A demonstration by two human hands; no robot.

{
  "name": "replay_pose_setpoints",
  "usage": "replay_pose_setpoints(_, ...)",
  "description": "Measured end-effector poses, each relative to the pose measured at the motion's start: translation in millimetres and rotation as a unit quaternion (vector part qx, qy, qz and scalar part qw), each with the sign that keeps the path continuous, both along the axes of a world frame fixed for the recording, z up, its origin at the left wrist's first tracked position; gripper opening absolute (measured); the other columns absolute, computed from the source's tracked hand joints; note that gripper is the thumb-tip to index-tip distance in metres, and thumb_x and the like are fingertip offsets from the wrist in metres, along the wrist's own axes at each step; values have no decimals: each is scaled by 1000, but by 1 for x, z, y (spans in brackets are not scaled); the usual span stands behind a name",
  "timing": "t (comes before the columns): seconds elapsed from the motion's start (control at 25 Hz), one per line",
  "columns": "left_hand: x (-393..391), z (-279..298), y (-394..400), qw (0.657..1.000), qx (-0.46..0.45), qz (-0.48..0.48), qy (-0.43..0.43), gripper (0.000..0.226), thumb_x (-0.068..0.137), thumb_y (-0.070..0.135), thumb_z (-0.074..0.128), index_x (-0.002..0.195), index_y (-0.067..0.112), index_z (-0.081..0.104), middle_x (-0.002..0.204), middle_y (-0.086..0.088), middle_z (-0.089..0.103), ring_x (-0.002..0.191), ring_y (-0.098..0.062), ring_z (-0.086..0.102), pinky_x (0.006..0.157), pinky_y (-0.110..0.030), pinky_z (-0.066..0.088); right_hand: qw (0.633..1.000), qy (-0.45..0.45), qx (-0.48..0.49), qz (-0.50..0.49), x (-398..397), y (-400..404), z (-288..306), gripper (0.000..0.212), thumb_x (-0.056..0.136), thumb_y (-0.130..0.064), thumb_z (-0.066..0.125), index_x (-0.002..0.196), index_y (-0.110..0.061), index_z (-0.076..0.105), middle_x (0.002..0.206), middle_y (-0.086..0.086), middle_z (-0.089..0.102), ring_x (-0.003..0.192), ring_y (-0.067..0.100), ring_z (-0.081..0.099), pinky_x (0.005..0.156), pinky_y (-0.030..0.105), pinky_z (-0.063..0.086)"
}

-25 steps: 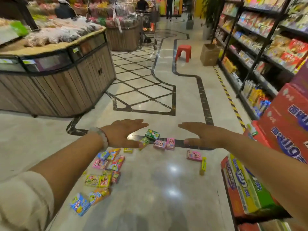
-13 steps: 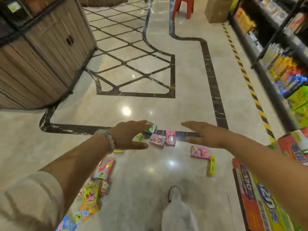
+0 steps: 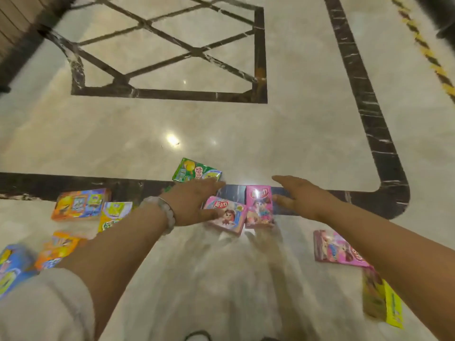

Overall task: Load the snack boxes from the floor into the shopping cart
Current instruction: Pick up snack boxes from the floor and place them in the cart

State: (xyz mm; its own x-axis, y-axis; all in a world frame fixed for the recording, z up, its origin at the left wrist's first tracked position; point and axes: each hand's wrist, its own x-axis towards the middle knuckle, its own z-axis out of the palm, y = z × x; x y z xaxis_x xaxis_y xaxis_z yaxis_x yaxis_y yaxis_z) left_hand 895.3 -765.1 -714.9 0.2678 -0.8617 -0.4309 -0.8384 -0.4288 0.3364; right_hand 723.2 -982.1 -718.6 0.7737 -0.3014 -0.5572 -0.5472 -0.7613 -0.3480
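Several small snack boxes lie scattered on the shiny marble floor. A green box [image 3: 195,173] sits just beyond my left hand [image 3: 194,201], which reaches out flat with straight fingers beside a pink box [image 3: 227,215]. A second pink box [image 3: 259,206] lies between both hands. My right hand [image 3: 299,199] is stretched out open just right of it, holding nothing. Another pink box [image 3: 336,249] lies under my right forearm, and a yellow box [image 3: 380,301] at the lower right. Orange, yellow and blue boxes [image 3: 80,204] lie at the left. The shopping cart is out of view.
A dark marble inlay band [image 3: 369,112] runs across the pale floor and curves up on the right. A wooden display base [image 3: 14,23] fills the top left corner. A yellow-black hazard stripe [image 3: 428,52] runs along the top right. My own leg shows blurred below.
The view has dropped closer to the floor and the shelves have left the frame. Both hands have come down to the two pink boxes, still open.
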Motion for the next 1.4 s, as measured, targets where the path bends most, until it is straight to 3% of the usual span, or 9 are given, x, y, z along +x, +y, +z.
replay_pose_setpoints(0.16,17,-131,-35,1000,20,-5,-19,102,61,75,22,149,25,11,156,3,18,142,-16,21,114,-31,21,998,-24,-3,-52,16,-19,-142,60,91,-51,51,142,-21,37,145,4,43,130,25,42,106,39,37)
replay_pose_setpoints(0.32,18,-189,-48,996,81,-32,9,99,73,59,61,149,26,5,157,5,10,144,-18,11,114,-43,21,981,-65,34,-178,22,-16,-211,49,81,-51,64,117,-20,50,111,0,60,104,22,57,87,39,49)
replay_pose_setpoints(0.44,11,-199,-54,991,123,-60,1,101,77,48,68,149,29,-1,158,9,4,145,-16,4,116,-43,13,963,-51,28,-264,22,3,-236,72,68,-58,73,123,-19,46,118,4,56,112,26,54,88,38,48)
replay_pose_setpoints(0.56,7,-205,-61,990,119,-71,-29,100,76,46,69,149,31,3,156,8,15,142,-16,15,111,-41,16,950,-52,27,-308,28,10,-245,78,66,-50,79,126,-14,45,125,7,54,117,27,51,86,34,44)
replay_pose_setpoints(0.76,7,-209,-57,987,97,-71,-111,65,76,48,67,131,25,41,128,1,44,121,-22,38,98,-38,27,915,-40,86,-392,26,7,-245,73,67,-39,83,122,-8,48,127,13,53,114,29,53,83,32,43)
replay_pose_setpoints(0.92,2,-204,-48,991,20,129,32,48,76,38,72,112,19,47,110,-3,48,99,-22,53,79,-30,43,912,-22,104,-395,26,9,-238,68,69,-35,82,121,-9,47,126,15,52,110,30,55,83,32,44)
replay_pose_setpoints(1.12,4,-197,-33,917,-47,368,148,47,73,38,76,105,18,48,93,4,59,82,-15,59,67,-25,45,877,-48,164,-448,22,10,-229,50,69,-19,84,98,-14,44,105,8,61,95,29,64,85,46,53)
replay_pose_setpoints(1.24,12,-188,-32,851,-94,457,243,40,73,31,77,102,15,55,92,1,67,79,-16,66,65,-26,52,823,-95,294,-477,20,4,-213,30,75,-4,77,87,-16,52,90,8,68,80,28,69,80,46,56)
replay_pose_setpoints(1.4,33,-133,-43,774,-154,504,352,32,78,24,73,102,6,64,92,-15,72,72,-24,72,67,-35,58,763,-142,389,-496,30,-15,-155,35,79,-4,71,111,-7,58,97,15,72,80,30,71,74,42,58)
